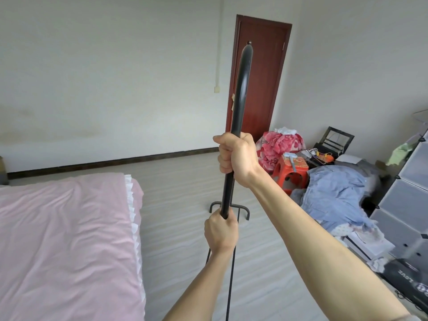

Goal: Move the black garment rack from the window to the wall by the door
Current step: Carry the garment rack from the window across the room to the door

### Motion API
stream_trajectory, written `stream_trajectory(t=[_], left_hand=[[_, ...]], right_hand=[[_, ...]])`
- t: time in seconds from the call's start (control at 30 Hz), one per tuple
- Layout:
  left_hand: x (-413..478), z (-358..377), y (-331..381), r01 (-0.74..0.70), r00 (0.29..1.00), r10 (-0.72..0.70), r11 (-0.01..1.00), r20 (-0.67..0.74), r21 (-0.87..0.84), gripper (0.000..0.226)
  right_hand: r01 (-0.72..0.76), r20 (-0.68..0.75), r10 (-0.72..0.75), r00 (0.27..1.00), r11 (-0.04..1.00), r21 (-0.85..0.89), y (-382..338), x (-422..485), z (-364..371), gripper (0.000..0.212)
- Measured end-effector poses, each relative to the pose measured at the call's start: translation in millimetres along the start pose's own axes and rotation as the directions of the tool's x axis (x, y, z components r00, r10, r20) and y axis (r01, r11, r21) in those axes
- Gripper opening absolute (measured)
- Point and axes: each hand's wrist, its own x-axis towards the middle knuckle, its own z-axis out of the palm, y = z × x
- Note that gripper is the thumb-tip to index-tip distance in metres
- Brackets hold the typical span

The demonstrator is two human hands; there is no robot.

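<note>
The black garment rack [242,93] runs away from me, its top bar pointing at the dark red door [261,75]. My right hand [237,156] is closed around the bar near its middle. My left hand [221,230] grips the same bar lower down, closer to me. The rack's far foot [214,206] stands on the pale floor beyond my hands, and thin black rods of the frame drop below my left wrist. The white wall left of the door [115,77] is bare.
A bed with a pink cover [64,239] fills the left. On the right lie a blue garment pile [335,195], a red stool [290,167], a red floral bundle [278,147] and grey storage cubes [405,200]. A strip of floor [180,181] leads to the door.
</note>
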Motion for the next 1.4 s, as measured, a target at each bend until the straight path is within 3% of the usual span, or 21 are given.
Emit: stream_trajectory(t=[0.23, 0.6, 0.83, 1.0, 1.4], left_hand=[[17, 52, 19, 0.058, 0.995, -0.064, 0.995, -0.078, -0.084, 0.035], [50, 130, 45, 0.095, 0.949, -0.108, 0.994, -0.297, -0.056, 0.047], [96, 158, 46, 0.105, 0.937, -0.117, 0.993, -0.328, -0.054, 0.046], [139, 174, 43, 0.109, 0.936, -0.126, 0.992, -0.327, -0.07, 0.045], [254, 201, 37, 0.099, 0.925, -0.12, 0.992, -0.359, -0.075, 0.047]], right_hand=[[0.002, 0.054, -0.001, 0.999, 1.0, -0.02, 2, 42, -40, 0.063], [-0.018, 0.224, 0.018, 0.974, 1.0, -0.003, 12, 109, -102, 0.062], [-0.021, 0.254, 0.015, 0.967, 1.0, 0.021, 20, 158, -112, 0.062], [-0.046, 0.261, 0.036, 0.965, 0.998, 0.032, 32, 205, -113, 0.049], [-0.057, 0.307, 0.056, 0.95, 0.998, -0.007, 57, 319, -96, 0.057]])
